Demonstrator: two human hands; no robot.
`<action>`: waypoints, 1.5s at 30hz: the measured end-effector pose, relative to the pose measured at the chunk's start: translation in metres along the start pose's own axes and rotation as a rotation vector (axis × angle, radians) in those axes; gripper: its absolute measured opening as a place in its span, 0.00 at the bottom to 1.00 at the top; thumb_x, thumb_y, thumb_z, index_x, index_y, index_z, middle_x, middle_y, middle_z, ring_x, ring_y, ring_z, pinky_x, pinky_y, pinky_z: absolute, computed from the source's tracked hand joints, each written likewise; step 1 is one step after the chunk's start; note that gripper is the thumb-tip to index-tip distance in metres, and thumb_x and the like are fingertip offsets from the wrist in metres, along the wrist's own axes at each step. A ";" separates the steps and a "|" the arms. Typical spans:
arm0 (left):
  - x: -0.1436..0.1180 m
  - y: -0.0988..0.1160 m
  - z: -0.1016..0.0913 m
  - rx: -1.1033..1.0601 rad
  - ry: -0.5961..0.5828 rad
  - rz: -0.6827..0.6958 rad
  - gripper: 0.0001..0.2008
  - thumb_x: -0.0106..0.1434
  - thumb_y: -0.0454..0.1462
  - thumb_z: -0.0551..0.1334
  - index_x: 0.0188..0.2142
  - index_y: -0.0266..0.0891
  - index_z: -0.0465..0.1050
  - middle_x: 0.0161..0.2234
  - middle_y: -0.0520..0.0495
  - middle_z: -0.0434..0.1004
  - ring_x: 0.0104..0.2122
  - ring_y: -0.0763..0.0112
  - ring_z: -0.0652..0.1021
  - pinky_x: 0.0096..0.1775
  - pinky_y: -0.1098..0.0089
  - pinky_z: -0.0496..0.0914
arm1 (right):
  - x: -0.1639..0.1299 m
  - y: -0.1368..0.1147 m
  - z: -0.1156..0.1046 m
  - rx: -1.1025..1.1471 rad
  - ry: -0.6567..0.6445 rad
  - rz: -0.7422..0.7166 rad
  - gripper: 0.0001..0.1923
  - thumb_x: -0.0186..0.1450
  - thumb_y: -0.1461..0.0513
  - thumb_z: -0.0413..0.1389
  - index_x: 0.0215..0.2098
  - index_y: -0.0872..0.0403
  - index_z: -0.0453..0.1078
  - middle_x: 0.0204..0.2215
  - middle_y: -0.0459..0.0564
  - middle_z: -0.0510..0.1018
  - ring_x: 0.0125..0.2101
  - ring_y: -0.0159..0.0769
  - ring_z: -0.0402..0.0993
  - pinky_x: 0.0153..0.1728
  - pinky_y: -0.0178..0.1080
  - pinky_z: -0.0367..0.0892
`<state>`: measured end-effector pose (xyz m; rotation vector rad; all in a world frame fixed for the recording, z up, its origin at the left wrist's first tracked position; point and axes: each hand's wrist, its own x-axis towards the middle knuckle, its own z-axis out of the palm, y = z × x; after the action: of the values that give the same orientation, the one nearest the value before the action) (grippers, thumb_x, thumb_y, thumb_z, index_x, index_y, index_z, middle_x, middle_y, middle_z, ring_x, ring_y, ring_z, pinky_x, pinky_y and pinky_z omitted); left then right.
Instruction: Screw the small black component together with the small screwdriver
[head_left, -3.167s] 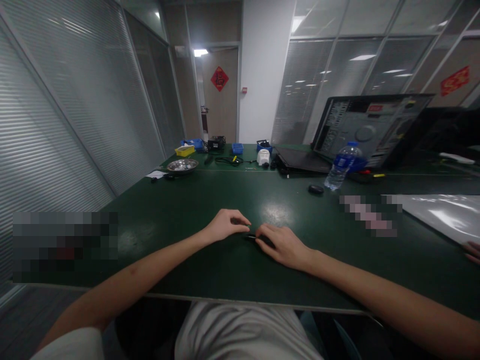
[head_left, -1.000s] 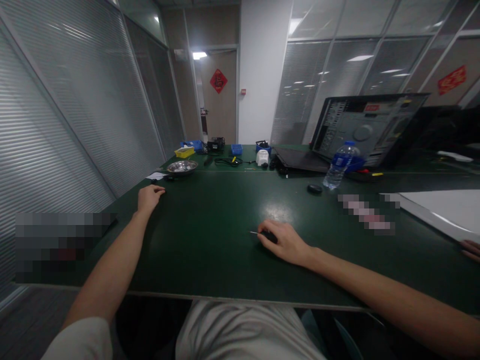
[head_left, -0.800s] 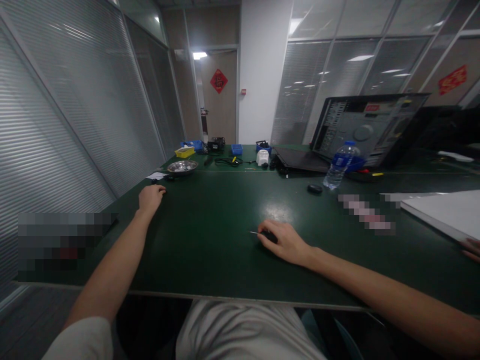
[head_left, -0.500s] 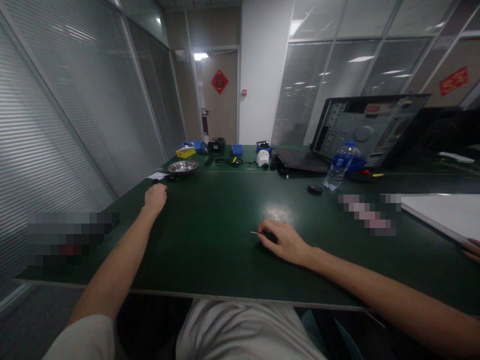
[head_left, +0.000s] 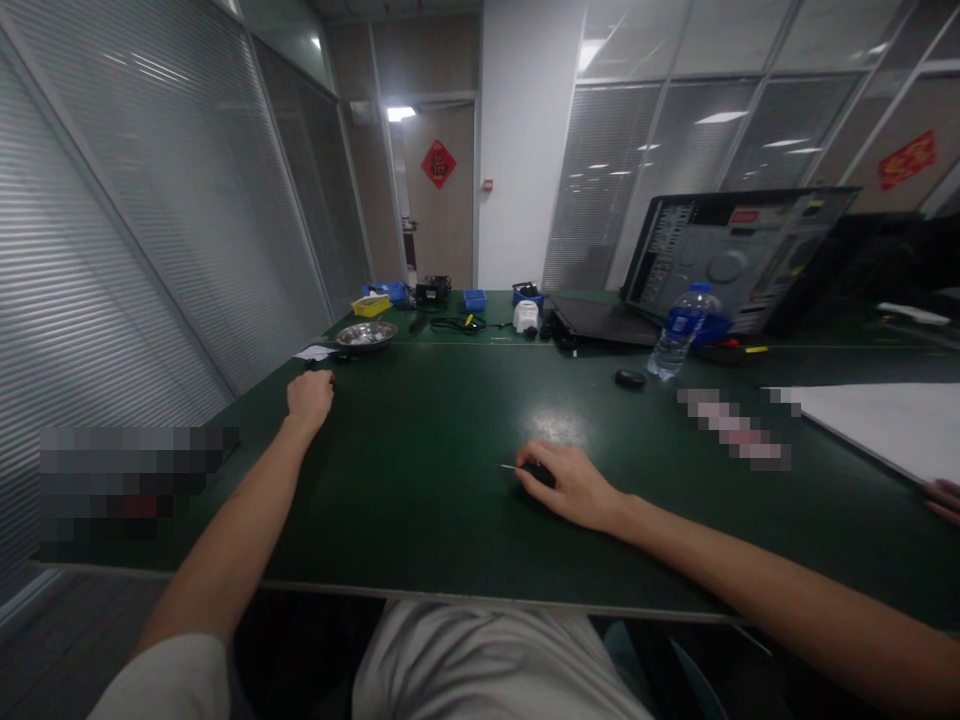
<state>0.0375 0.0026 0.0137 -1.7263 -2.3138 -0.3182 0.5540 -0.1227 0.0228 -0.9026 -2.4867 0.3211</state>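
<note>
My right hand (head_left: 571, 487) lies on the green table (head_left: 420, 430) near the front middle, closed over a black-handled screwdriver (head_left: 513, 468). Its thin metal tip pokes out to the left. My left hand (head_left: 309, 396) is stretched out to the far left of the table with its fingers curled in. Whether it holds anything is hidden. It sits just short of a white paper scrap (head_left: 314, 351) and a metal bowl (head_left: 366, 333).
At the back right stand a water bottle (head_left: 679, 345), an open computer case (head_left: 739, 255) and its black side panel (head_left: 604, 320). A small black cap (head_left: 631, 378) lies nearby. Another person's fingers (head_left: 943, 497) rest by a white sheet (head_left: 877, 425). Blue bins (head_left: 474, 297) and a yellow bin (head_left: 370, 304) line the far edge.
My left hand left the screwdriver tip and went out to the far left, then curled shut and drifted slightly right. The right hand stayed put. The white sheet at the right shifted.
</note>
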 end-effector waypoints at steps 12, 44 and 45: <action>-0.002 0.003 0.000 0.105 0.069 0.007 0.17 0.68 0.36 0.55 0.48 0.33 0.81 0.50 0.30 0.77 0.50 0.45 0.75 0.51 0.54 0.68 | 0.000 0.001 0.001 0.013 0.009 -0.016 0.07 0.73 0.57 0.53 0.45 0.52 0.69 0.36 0.47 0.76 0.33 0.34 0.72 0.35 0.36 0.62; -0.007 0.046 -0.022 -0.504 -0.253 0.211 0.13 0.56 0.44 0.72 0.39 0.41 0.82 0.39 0.47 0.83 0.40 0.61 0.80 0.42 0.68 0.71 | 0.000 0.004 0.003 -0.036 -0.026 0.027 0.07 0.74 0.56 0.53 0.45 0.51 0.68 0.37 0.46 0.77 0.33 0.34 0.72 0.35 0.37 0.61; -0.015 0.062 -0.027 -0.582 -0.329 0.304 0.15 0.56 0.46 0.72 0.39 0.40 0.81 0.39 0.47 0.83 0.40 0.61 0.80 0.42 0.68 0.72 | 0.001 0.004 0.003 -0.040 -0.023 0.031 0.07 0.74 0.56 0.53 0.45 0.51 0.68 0.37 0.46 0.77 0.33 0.35 0.72 0.35 0.37 0.61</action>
<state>0.1022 -0.0018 0.0365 -2.5405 -2.2550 -0.7569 0.5541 -0.1194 0.0185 -0.9598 -2.5107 0.2953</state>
